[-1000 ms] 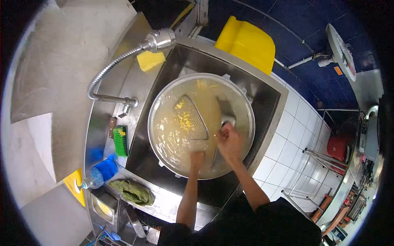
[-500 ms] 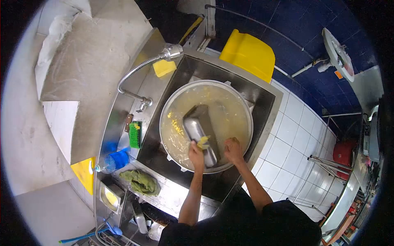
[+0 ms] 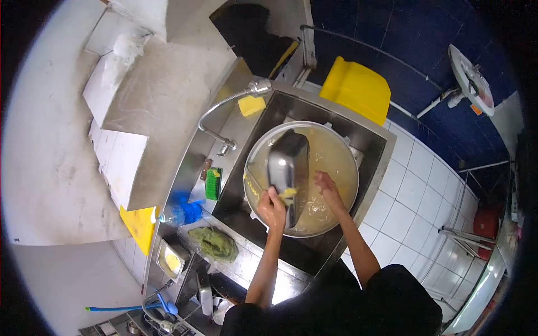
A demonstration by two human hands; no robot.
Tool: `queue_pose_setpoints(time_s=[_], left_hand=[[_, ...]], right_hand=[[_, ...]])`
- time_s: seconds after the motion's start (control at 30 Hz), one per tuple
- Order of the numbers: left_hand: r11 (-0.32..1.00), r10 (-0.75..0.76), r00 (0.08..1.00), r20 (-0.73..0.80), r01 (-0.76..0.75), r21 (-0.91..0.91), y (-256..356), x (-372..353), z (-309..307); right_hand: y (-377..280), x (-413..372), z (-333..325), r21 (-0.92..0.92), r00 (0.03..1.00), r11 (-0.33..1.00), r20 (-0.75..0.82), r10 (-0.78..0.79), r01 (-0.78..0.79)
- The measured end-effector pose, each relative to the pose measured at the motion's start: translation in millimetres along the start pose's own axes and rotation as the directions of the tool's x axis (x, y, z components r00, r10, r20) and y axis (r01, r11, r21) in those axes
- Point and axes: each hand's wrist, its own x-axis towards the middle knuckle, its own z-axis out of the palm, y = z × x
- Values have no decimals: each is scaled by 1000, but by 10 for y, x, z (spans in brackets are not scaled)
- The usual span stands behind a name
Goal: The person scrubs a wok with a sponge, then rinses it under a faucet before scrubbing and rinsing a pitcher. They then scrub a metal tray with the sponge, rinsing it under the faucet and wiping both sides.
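A deep stainless steel food pan (image 3: 282,162) is tilted on its side over a large round pot (image 3: 250,168) of cloudy water in the sink. My left hand (image 3: 272,208) grips the pan by its near edge. Against the pan, beside my left fingers, is a crumpled yellow bit (image 3: 289,192), too small to name. My right hand (image 3: 327,187) hovers over the water right of the pan, fingers loosely apart and holding nothing. Yellow scraps float at the pot's left side.
Left of the sink (image 3: 374,173) are a flexible faucet (image 3: 216,112), yellow sponge (image 3: 251,105), green brush (image 3: 213,183), blue-labelled bottle (image 3: 182,214) and green cloth (image 3: 213,243). A smaller steel pan (image 3: 171,259) sits lower left. A yellow bin (image 3: 357,89) stands behind the sink.
The pan has turned more upright in my left hand, and its side now faces me more. My right hand has loosened from a closed shape. The whole view has shifted to the right.
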Motion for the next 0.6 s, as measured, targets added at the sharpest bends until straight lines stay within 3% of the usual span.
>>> queue_pose_setpoints(time_s=[0.03, 0.07, 0.1, 0.17, 0.2, 0.27, 0.3, 0.33, 0.4, 0.47, 0.6], left_hand=[[1000, 3, 1000, -6, -3, -1, 20, -2, -43], [1000, 9, 995, 97, -7, -16, 18, -18, -129], [999, 21, 980, 198, -15, -32, 28, -9, -192], [995, 45, 992, 121, -34, -92, 106, 121, -186], [986, 62, 997, 46, -54, -157, 141, 217, -180], [993, 68, 998, 11, -66, -100, 125, 346, -135], [987, 31, 988, -152, -55, -152, 176, 387, -65], [977, -13, 951, -308, -54, -208, 221, 424, -23], [980, -5, 998, -65, -8, -199, 289, 311, -39], [974, 218, 975, -54, -220, -47, 315, 206, 19], [998, 56, 998, -4, -56, 2, -193, -213, 113]], right_hand=[[-139, -32, 15, 384, 991, 923, -133, 33, 20], [-34, 96, 1, 387, 991, 922, -126, 33, 18], [169, 372, -34, 580, 997, 814, -45, 55, -19], [25, 533, -44, 821, 998, 568, 53, 38, -65], [-19, 550, 3, 821, 998, 567, 61, 24, -64], [-23, 549, 70, 849, 975, 525, -62, 213, -60], [27, 581, 77, 864, 988, 497, -134, 80, 77], [92, 590, 57, 862, 989, 501, -130, 67, 80], [-78, 375, -45, 636, 938, 771, -278, 208, 17], [-201, 163, -33, 658, 913, 748, -353, 206, 86], [-409, -90, -148, 639, 889, 745, -435, 143, 193]])
